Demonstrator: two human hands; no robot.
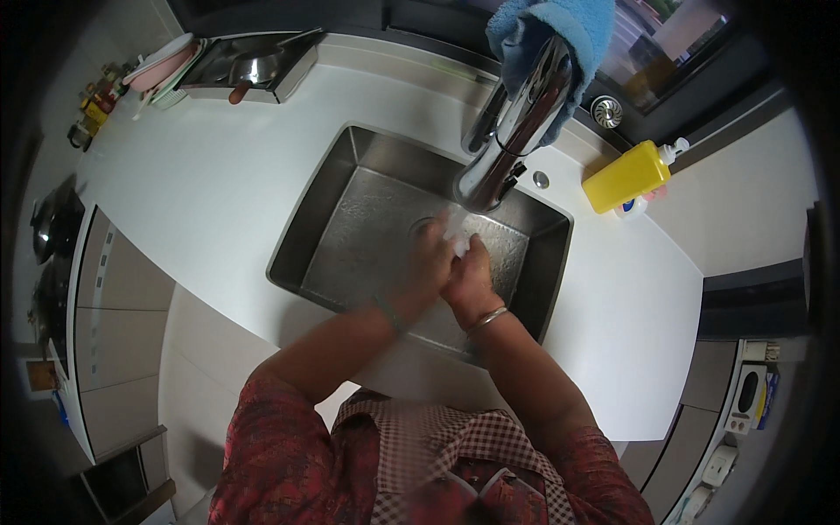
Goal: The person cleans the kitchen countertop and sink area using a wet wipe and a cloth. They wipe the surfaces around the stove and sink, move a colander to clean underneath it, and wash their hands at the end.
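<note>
Both my hands are together over the stainless steel sink [367, 216], under the spout of the chrome faucet [485, 177]. Water runs from the spout onto them. My left hand [433, 256] is blurred, its fingers near the stream. Against it on the right is my right hand [469, 272], with a silver bangle at the wrist. A small whitish patch shows between the hands; whether it is water, foam or an object, I cannot tell. The fingers partly hide one another. Behind them, the sink's bottom is wet. A blue towel [590, 39] hangs over the faucet's top.
A yellow pump bottle [627, 177] stands at the back right of the white countertop [216, 177]. At the back left are a saucepan [256, 69] on a metal tray, stacked plastic basins [161, 62] and several condiment bottles [98, 105]. A stove [52, 282] lies far left.
</note>
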